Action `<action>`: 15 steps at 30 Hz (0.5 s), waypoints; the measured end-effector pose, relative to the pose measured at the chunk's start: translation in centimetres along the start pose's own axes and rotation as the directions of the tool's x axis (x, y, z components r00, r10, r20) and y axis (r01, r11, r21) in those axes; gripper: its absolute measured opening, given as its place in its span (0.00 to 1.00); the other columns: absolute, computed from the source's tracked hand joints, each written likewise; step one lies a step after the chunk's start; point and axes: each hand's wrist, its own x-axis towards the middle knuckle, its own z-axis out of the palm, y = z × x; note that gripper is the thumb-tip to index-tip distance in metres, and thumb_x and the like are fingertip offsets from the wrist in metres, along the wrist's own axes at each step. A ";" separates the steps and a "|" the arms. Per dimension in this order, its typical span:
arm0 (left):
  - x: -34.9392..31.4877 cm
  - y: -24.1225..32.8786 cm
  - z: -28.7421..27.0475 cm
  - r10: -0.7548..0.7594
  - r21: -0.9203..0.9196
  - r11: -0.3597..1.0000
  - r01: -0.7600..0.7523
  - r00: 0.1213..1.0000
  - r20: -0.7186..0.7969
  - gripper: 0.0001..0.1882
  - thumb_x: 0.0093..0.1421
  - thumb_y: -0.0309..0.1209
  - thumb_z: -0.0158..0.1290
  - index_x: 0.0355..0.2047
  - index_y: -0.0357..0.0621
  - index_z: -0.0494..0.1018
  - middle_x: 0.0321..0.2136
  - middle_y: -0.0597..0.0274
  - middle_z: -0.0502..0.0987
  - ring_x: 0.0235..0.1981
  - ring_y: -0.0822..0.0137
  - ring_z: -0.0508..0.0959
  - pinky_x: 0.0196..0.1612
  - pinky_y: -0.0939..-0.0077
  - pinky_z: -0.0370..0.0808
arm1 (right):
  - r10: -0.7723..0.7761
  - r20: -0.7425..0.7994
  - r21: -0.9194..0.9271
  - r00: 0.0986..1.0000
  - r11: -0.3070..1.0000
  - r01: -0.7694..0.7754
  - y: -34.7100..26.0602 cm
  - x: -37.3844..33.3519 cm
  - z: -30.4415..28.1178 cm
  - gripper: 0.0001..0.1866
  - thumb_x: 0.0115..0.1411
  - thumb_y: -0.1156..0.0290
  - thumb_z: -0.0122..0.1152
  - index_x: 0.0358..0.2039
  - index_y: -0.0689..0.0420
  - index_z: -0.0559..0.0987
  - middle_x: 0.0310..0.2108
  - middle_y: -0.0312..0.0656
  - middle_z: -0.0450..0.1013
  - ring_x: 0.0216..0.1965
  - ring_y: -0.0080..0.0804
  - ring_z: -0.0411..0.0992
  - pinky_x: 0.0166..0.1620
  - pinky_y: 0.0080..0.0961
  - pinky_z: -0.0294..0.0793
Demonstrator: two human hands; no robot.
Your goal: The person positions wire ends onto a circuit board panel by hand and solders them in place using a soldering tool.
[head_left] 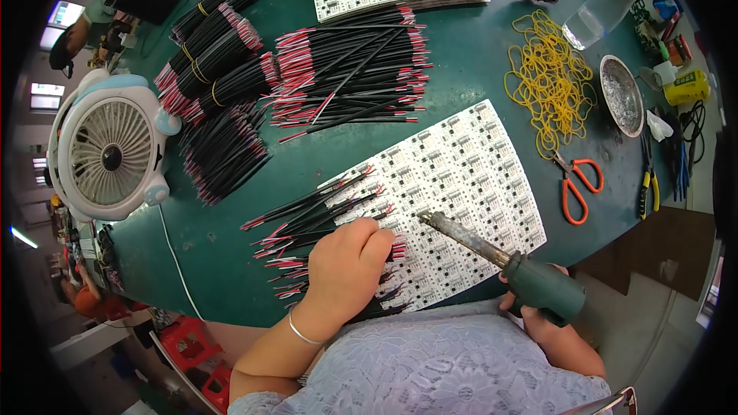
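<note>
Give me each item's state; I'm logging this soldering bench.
Left hand: pressed on the black-and-red wires at the panel's edge.
Right hand: gripping the soldering iron, tip over the white circuit panel.
Desk fan: blade motion not discernible.
Orange scissors: closed, lying flat.
Metal dish: upright.

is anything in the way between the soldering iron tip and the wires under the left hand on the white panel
Nothing visible does. The soldering iron, held in the right hand, has its tip just right of the left hand, which presses the wires on the white panel; only bare panel lies between.
</note>
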 end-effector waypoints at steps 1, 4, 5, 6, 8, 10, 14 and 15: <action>0.0 0.0 0.0 0.000 -0.004 1.000 0.000 1.000 0.002 0.21 0.33 0.19 0.60 0.32 0.45 0.72 0.29 0.60 0.73 0.27 0.56 0.75 0.26 0.66 0.70 | 0.004 -0.001 -0.002 1.000 1.000 -0.004 -0.3 0.1 0.1 0.10 0.57 0.70 0.56 0.37 0.61 0.75 0.25 0.39 0.74 0.23 0.29 0.76 0.30 0.27 0.74; 0.0 -0.1 0.0 -0.009 0.039 0.999 0.004 0.991 0.136 0.22 0.32 0.19 0.59 0.33 0.45 0.74 0.27 0.61 0.72 0.25 0.59 0.75 0.24 0.68 0.70 | 0.109 -0.016 0.096 0.994 0.990 -0.107 -0.6 0.3 0.3 0.08 0.55 0.74 0.56 0.35 0.60 0.76 0.27 0.41 0.75 0.22 0.31 0.76 0.30 0.28 0.74; 0.0 -0.1 0.1 -0.005 0.018 1.000 0.002 0.993 0.120 0.22 0.32 0.19 0.59 0.33 0.45 0.75 0.26 0.61 0.72 0.24 0.59 0.74 0.24 0.68 0.71 | 0.074 0.019 0.033 0.997 0.997 -0.075 -0.4 0.1 0.2 0.17 0.58 0.62 0.56 0.40 0.62 0.73 0.33 0.43 0.75 0.23 0.31 0.75 0.31 0.27 0.74; 0.0 -0.1 0.1 -0.001 -0.002 1.000 0.001 0.995 0.104 0.22 0.32 0.20 0.59 0.34 0.44 0.76 0.25 0.61 0.71 0.24 0.59 0.74 0.25 0.68 0.71 | 0.041 0.058 -0.029 0.997 0.999 -0.039 -0.3 0.0 0.1 0.28 0.61 0.50 0.55 0.46 0.65 0.70 0.38 0.45 0.75 0.24 0.30 0.75 0.32 0.26 0.74; -0.1 -0.3 0.4 0.007 -0.023 1.000 -0.005 0.997 0.078 0.22 0.33 0.19 0.58 0.35 0.44 0.76 0.25 0.61 0.71 0.24 0.59 0.74 0.25 0.67 0.70 | 0.031 0.057 -0.119 0.998 0.993 -0.024 -0.1 -0.3 0.2 0.26 0.61 0.52 0.56 0.45 0.64 0.70 0.37 0.44 0.76 0.24 0.30 0.75 0.32 0.26 0.74; -0.2 -0.4 0.5 0.012 -0.041 0.999 -0.010 0.999 0.050 0.23 0.33 0.19 0.58 0.35 0.44 0.77 0.24 0.61 0.71 0.24 0.60 0.74 0.24 0.67 0.70 | 0.019 0.060 -0.207 0.998 0.978 -0.006 0.0 0.0 -0.1 0.24 0.61 0.55 0.57 0.45 0.64 0.70 0.36 0.44 0.76 0.25 0.30 0.76 0.33 0.26 0.74; -0.1 0.0 -0.1 0.037 -0.011 0.999 -0.037 0.999 0.017 0.21 0.36 0.20 0.57 0.35 0.44 0.78 0.23 0.62 0.72 0.24 0.61 0.74 0.25 0.69 0.69 | -0.170 0.231 -0.340 0.958 0.909 0.243 0.2 0.8 -0.7 0.24 0.60 0.58 0.58 0.47 0.64 0.68 0.34 0.44 0.76 0.26 0.29 0.76 0.33 0.26 0.74; 0.0 0.1 -0.4 0.049 0.027 0.998 -0.050 0.999 0.005 0.21 0.36 0.20 0.57 0.35 0.45 0.78 0.23 0.63 0.72 0.24 0.62 0.74 0.25 0.69 0.69 | -0.175 0.246 -0.357 0.953 0.898 0.257 0.2 0.7 -0.7 0.24 0.60 0.59 0.58 0.48 0.64 0.67 0.34 0.45 0.76 0.26 0.29 0.76 0.33 0.26 0.74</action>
